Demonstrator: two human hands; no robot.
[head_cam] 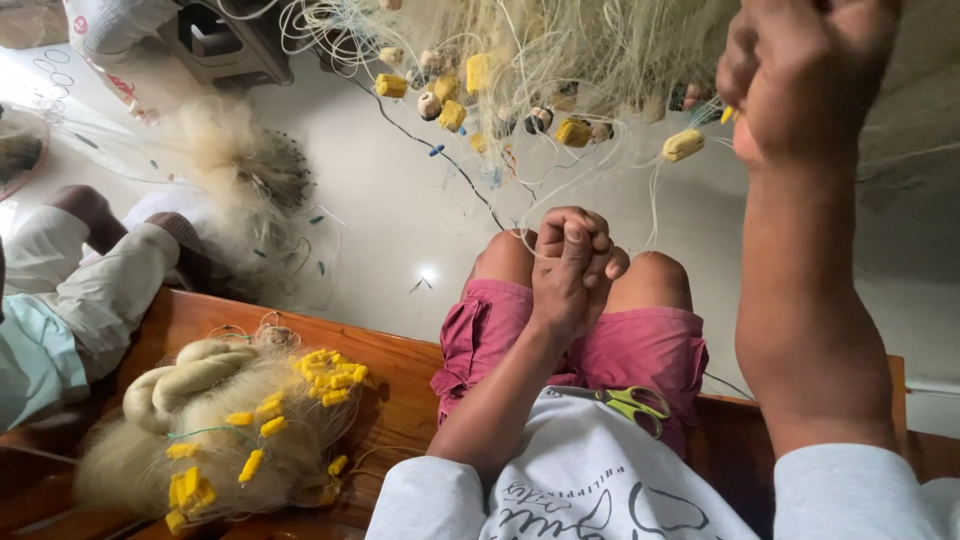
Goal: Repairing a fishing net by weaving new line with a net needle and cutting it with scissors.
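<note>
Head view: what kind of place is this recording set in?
Probably a home or small workshop where fishing nets are handled: a hanging net with yellow floats, a bundled net on a wooden bench, and a pale smooth floor.

the person wears a pale grey long-sleeved top with dark looping script and line drawing printed across the chest, sleeves pushed up toward the elbows. below it are crumpled magenta-pink shorts ending above bare knees. forearms are bare.
</note>
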